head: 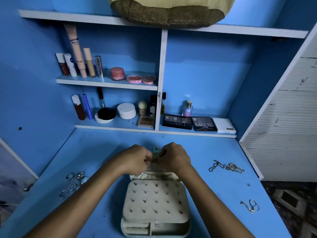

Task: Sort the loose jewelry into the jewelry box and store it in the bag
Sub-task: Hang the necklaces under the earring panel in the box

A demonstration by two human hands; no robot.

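1. The jewelry box lies open at the middle of the desk's front edge, its studded panel facing up, its lid standing at the far side with a fine chain draped across it
2. Both hands meet over the lid's top: the left hand and right hand have their fingers curled tight together, apparently pinching something small between them; what it is I cannot tell
3. Loose rings lie near the desk's left edge, tangled necklaces toward the right edge, and another chain piece nearer the front right corner
4. The bag sits on the top shelf, well apart from the box
5. Risk: a fine chain could slip from the pinch, or snag and knot on the lid's hooks if pulled
6. Hidden: the fingertips and whatever they hold are covered by the knuckles; the box's front is cut off; the bag's top is out of view
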